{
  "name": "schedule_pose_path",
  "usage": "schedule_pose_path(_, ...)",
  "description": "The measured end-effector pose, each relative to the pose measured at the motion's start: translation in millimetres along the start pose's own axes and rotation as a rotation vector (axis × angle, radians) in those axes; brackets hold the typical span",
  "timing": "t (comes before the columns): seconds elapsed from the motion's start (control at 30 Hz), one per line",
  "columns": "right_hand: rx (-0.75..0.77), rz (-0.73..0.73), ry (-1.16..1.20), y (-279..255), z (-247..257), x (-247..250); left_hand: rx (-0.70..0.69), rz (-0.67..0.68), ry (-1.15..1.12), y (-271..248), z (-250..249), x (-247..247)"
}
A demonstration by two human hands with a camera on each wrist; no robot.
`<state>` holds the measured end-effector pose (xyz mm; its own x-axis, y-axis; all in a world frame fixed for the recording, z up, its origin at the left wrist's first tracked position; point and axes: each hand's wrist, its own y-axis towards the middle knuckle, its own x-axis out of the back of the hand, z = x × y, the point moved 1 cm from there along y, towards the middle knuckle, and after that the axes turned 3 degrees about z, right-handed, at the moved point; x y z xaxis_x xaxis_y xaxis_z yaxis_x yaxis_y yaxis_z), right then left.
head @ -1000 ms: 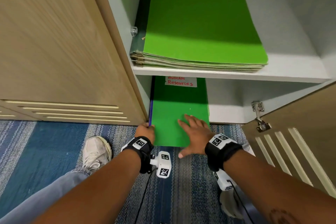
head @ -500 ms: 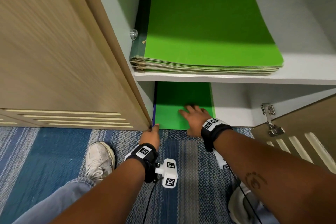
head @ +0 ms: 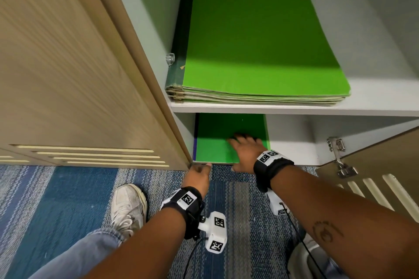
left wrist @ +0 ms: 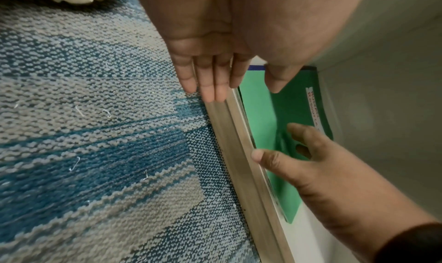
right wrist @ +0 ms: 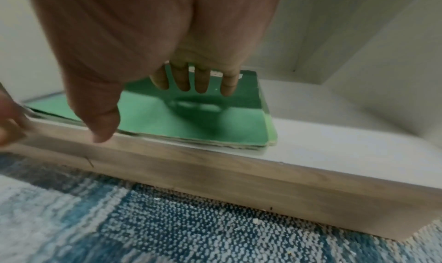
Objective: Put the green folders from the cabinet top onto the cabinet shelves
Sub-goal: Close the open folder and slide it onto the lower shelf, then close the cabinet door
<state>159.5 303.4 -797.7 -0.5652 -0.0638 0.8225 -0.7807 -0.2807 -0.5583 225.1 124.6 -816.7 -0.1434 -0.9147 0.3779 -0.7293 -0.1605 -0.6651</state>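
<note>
Green folders (head: pixel 215 142) are on the bottom shelf (head: pixel 294 154) now, tucked into the left corner, front edge about level with the shelf lip. My right hand (head: pixel 246 150) is over the top cover with fingers spread and straight; the right wrist view hints at a small gap above the cover, so I can't swear it's touching. My left hand (head: pixel 198 175) is flat too, fingers together, tips at the wood kickboard (right wrist: pixel 215 172) just below the shelf edge, holding nothing.

What could go wrong: the pile is loose sheets, so if I push unevenly the top cover probably slides or fans while the lower ones stay put. Dragging my palm back out could also pull the top one over the lip and onto the carpet (head: pixel 68 199).

Can't see the back of the pile from above, the upper shelf (head: pixel 294 110) with its own folder stack (head: pixel 256 52) hides it. The label is unreadable, and the cabinet top is out of frame, so no clue how many are left.
</note>
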Motion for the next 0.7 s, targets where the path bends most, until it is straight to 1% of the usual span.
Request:
schedule_pose_path(0.13,0.038,-0.148,0.126,-39,14,24,-0.17,0.006,0.01,-29,-26,6)
schedule_pose_path(0.23,0.077,-0.255,0.232,-79,25,63,-0.328,-0.006,0.001,-62,-59,18)
schedule_pose_path(0.33,0.101,-0.328,0.252,-118,35,105,-0.446,-0.021,0.005,-100,-99,34)
schedule_pose_path(0.47,0.132,-0.427,0.254,-183,51,161,-0.613,-0.028,0.003,-163,-149,62)
schedule_pose_path(0.57,0.128,-0.588,0.278,-240,62,196,-0.752,-0.069,-0.021,-213,-179,79)
schedule_pose_path(0.63,0.094,-0.709,0.279,-282,67,218,-0.877,-0.088,-0.035,-249,-199,90)
schedule_pose_path(0.7,0.06,-0.794,0.27,-324,70,237,-1.035,-0.135,0.006,-286,-217,101)
